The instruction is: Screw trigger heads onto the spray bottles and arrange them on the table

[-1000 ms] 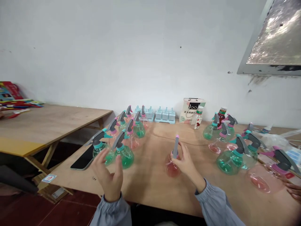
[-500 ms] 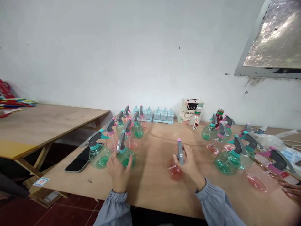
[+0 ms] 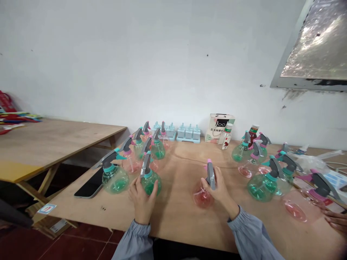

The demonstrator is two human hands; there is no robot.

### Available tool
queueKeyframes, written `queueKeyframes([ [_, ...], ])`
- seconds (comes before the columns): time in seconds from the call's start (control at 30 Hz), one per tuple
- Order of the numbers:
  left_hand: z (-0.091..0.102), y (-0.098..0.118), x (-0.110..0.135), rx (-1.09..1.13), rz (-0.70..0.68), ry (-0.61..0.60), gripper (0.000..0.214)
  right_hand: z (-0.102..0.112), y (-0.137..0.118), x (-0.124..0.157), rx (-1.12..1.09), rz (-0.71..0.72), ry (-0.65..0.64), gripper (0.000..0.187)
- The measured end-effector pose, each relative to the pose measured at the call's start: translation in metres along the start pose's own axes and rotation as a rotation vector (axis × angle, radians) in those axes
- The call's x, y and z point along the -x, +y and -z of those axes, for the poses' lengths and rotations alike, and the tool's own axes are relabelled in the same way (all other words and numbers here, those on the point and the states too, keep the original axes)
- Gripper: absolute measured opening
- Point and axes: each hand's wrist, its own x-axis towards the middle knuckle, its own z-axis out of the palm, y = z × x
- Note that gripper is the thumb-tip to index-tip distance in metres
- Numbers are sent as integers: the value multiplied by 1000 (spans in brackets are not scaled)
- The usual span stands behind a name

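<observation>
My left hand (image 3: 142, 199) is wrapped round the belly of a green spray bottle (image 3: 150, 180) with a grey trigger head, standing on the wooden table (image 3: 176, 213). My right hand (image 3: 220, 189) grips the grey and pink trigger head of a pink spray bottle (image 3: 202, 196) near the table's middle. Both sleeves are grey-blue.
Several green and pink spray bottles stand in a cluster at the left (image 3: 135, 151) and another at the right (image 3: 268, 173). A black phone (image 3: 88, 186) lies near the left edge. Blue ice-pop moulds (image 3: 187, 133), a carton (image 3: 219, 128) and small bottles line the wall. Another person's fingers (image 3: 336, 218) rest at the far right.
My left hand reached forward and closed on the green spray bottle, drawing it slightly right. My right hand kept hold of the pink bottle and tilted its head a little.
</observation>
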Motion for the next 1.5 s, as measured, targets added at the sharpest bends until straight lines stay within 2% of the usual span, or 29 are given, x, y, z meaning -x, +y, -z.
queueKeyframes([
  [0.23,-1,2,3,30,19,-33,65,0,2,1,8,-29,4,35],
  [0.47,-3,7,7,64,7,-31,64,-2,2,0,17,-1,15,39],
  [0.7,-10,6,16,204,-116,-59,62,0,1,1,8,-12,-6,40],
  [1.13,-14,5,18,181,-104,-72,64,-1,1,1,-11,-11,-11,41],
  [1.5,-12,5,17,176,-152,-66,62,1,-2,2,-7,-87,-48,45],
])
